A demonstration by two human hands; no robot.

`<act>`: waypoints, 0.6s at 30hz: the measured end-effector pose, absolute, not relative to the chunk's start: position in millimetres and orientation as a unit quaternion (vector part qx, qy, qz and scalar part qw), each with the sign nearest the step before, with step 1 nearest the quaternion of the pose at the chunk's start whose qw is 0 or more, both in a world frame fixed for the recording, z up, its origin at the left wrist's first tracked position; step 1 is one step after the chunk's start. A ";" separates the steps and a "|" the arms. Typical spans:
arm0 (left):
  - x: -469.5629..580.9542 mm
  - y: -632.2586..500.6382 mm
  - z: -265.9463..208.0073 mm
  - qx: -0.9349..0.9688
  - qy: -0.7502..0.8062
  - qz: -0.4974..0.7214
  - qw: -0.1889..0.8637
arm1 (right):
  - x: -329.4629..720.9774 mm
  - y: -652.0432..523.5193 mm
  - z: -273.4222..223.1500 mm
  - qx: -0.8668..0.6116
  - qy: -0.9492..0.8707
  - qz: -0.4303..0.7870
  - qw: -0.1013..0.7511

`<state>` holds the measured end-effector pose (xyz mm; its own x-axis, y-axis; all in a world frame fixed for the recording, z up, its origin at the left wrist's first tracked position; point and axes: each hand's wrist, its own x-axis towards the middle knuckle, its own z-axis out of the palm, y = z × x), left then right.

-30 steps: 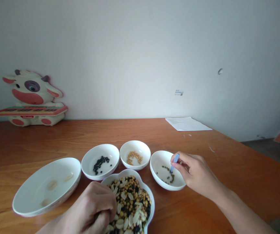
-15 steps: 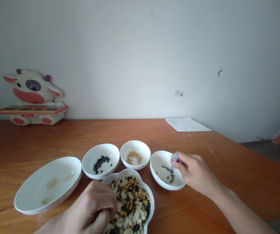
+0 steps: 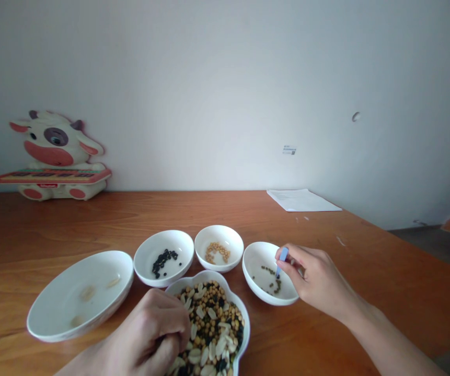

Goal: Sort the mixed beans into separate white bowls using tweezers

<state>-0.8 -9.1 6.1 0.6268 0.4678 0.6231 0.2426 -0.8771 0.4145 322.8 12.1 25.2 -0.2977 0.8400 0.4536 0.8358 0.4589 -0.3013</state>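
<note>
Between the thumb and fingers of my right hand (image 3: pixel 314 277) is a small pair of blue tweezers (image 3: pixel 283 259), its tip pointing down into a white bowl (image 3: pixel 256 290) with scattered small green beans (image 3: pixel 268 270). My left hand (image 3: pixel 156 329) is closed, resting at the left side of a scalloped white bowl (image 3: pixel 244 318). Whatever its curled fingers hold is hidden. That bowl is full of mixed peanuts (image 3: pixel 221 344), yellow beans (image 3: pixel 209 326) and dark and green beans. A dark speck shows at the tweezers' tip; I cannot tell what it is.
Black beans (image 3: pixel 164 261) lie in one white bowl (image 3: pixel 185 243), and yellow beans (image 3: pixel 217 252) in another (image 3: pixel 230 237). An oval white dish (image 3: pixel 60 292) stands at the left. Behind are a cow-shaped toy keyboard (image 3: pixel 56 156) and some white paper (image 3: pixel 305 200) by the wall.
The scene sits slightly farther right in the view. Both hands keep nearly the same pose, with the tweezers still in the green-bean bowl.
</note>
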 end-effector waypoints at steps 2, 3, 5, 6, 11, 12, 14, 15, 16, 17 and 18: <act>0.2 -10.3 11.3 0.894 0.198 0.371 0.151 | 322.3 11.5 24.7 -0.517 -0.808 -0.007 0.282; 0.4 -11.0 13.3 0.895 0.200 0.368 0.153 | 322.3 11.2 24.4 -0.516 -0.808 -0.013 0.283; 0.5 -11.8 15.5 0.896 0.203 0.361 0.159 | 322.8 10.4 23.7 -0.515 -0.806 -0.029 0.290; 0.4 -11.9 15.7 0.896 0.206 0.358 0.162 | 323.1 9.9 23.3 -0.514 -0.805 -0.036 0.295; 1.0 -10.9 13.9 0.893 0.199 0.368 0.165 | 323.1 9.3 21.6 -0.525 -0.795 -0.058 0.300; 1.3 -10.7 13.8 0.893 0.197 0.371 0.164 | 322.5 9.7 21.4 -0.529 -0.792 -0.062 0.299; 1.6 -10.5 13.8 0.892 0.196 0.373 0.162 | 320.8 10.7 21.2 -0.537 -0.787 -0.067 0.296; 1.6 -10.4 13.8 0.892 0.197 0.372 0.162 | 319.8 11.3 21.2 -0.540 -0.785 -0.069 0.294; 1.4 -10.4 13.8 0.893 0.199 0.370 0.163 | 318.8 11.8 21.2 -0.543 -0.785 -0.071 0.290; 1.1 -10.5 13.7 0.893 0.201 0.368 0.164 | 317.8 12.2 21.3 -0.545 -0.786 -0.072 0.283; 0.7 -10.5 13.5 0.894 0.202 0.364 0.165 | 316.9 12.5 21.4 -0.548 -0.786 -0.073 0.276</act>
